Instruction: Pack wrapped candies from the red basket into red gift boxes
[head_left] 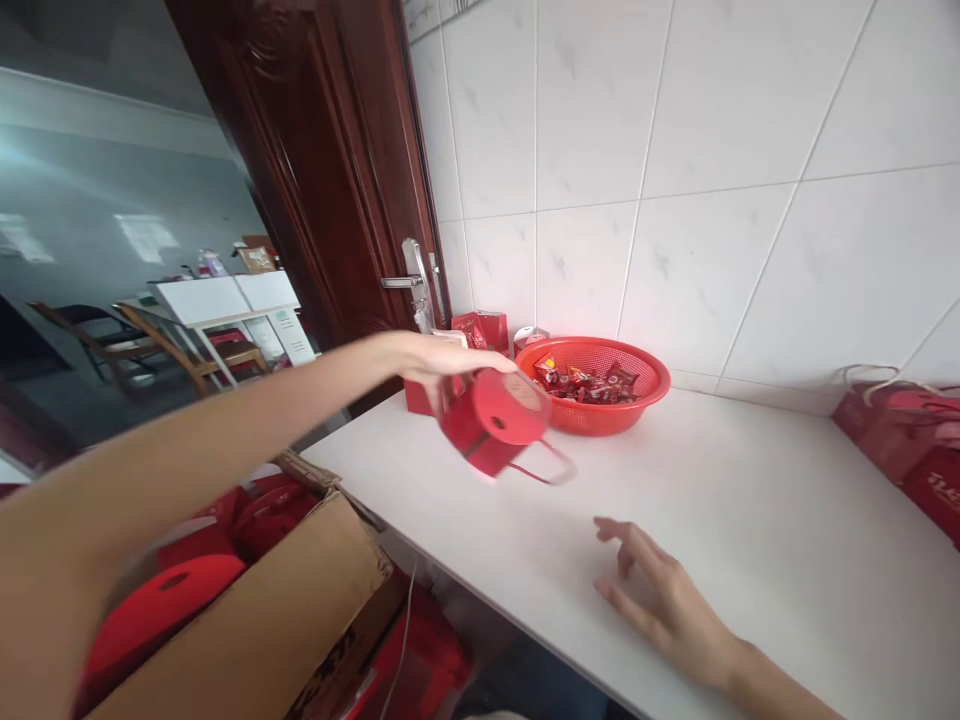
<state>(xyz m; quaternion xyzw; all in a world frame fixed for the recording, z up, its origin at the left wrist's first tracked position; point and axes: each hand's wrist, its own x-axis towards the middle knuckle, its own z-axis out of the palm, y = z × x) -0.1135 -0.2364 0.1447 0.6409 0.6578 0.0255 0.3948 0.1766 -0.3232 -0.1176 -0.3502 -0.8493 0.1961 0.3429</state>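
My left hand [435, 362] is closed around a red gift box [491, 425], gripping it from above and tilting it over the white tabletop. A round hole shows in the box's rounded face, and a thin ribbon loop [551, 468] dangles from its right side; the box is slightly blurred. Just behind it stands a red plastic colander [600, 415] with several wrapped candies [589, 385] inside. Low over the table, to the right of the box, my right hand [664, 595] is held with its thumb and fingers apart and nothing in them.
An open cardboard box [277, 610] with several red boxes [165, 590] stands at the table's left edge. More red packages [480, 328] are by the wall behind the colander. Red gift bags [900, 430] sit at right. A dark wooden door [337, 150] is at back left.
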